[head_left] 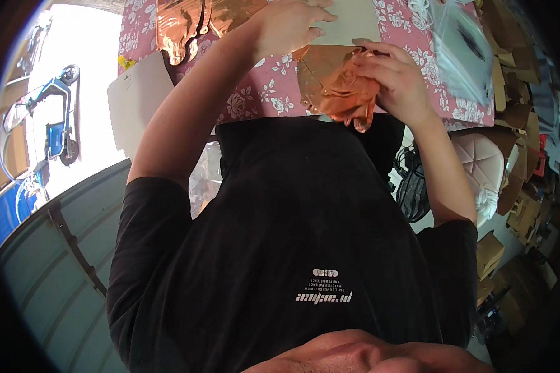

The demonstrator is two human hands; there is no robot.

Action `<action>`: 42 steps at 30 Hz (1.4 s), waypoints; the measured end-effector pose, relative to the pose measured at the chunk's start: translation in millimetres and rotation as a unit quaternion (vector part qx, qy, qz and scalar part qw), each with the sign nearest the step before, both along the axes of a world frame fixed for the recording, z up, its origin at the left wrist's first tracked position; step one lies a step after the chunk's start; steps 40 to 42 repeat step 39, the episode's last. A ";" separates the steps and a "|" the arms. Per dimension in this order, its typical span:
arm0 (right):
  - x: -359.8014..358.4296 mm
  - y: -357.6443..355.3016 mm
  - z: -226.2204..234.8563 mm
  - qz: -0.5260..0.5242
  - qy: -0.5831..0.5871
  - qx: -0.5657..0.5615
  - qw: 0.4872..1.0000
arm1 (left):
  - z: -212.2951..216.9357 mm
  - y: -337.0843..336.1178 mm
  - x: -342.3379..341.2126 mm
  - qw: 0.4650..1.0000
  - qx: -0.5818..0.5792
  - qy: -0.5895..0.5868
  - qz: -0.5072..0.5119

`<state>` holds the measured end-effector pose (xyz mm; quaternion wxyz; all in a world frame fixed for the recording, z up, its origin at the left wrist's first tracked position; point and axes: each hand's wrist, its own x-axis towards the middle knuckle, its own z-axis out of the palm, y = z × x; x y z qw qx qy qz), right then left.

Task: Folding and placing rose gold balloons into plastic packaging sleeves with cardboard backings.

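A person in a black T-shirt (pixel 292 236) looks down over their own chest at a bench (pixel 255 93) covered with a pink floral cloth. Both arms reach forward to its near edge.

The right hand (pixel 395 78) is closed on a crumpled piece of shiny copper-coloured foil (pixel 336 87), fingers curled over its right side. The foil bunches just left of and below that hand, hanging over the near edge of the bench and reaching the top of the shirt.

The left hand (pixel 289 25) lies just above and left of the foil, fingers bent down onto the edge of a flat pale card (pixel 351 22) that sits on the bench between the two hands. How tightly it grips the card cannot be made out.

The foil is wrinkled and reflective, orange-copper with bright highlights and dark folds, tapering to a small crumpled tip at the bottom.

More copper foil shapes (pixel 193 22) lie near the far left of the bench. A clear plastic bag (pixel 463 50) lies by its right edge, and a white sheet (pixel 137 99) rests at its left edge.
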<state>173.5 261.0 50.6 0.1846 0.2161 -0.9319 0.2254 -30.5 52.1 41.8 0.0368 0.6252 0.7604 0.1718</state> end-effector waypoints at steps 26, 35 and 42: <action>-76.9 20.4 -4.5 -0.230 -0.298 -0.400 0.836 | 51.9 2.9 -28.3 0.887 -0.077 -0.455 0.008; -63.6 34.8 19.1 -0.050 -0.312 -0.417 0.852 | 19.6 -5.2 -31.1 0.970 -0.028 -0.222 0.096; -69.1 48.2 2.1 -0.110 -0.341 -0.328 0.874 | 19.2 -3.6 -32.7 0.956 -0.010 -0.276 0.096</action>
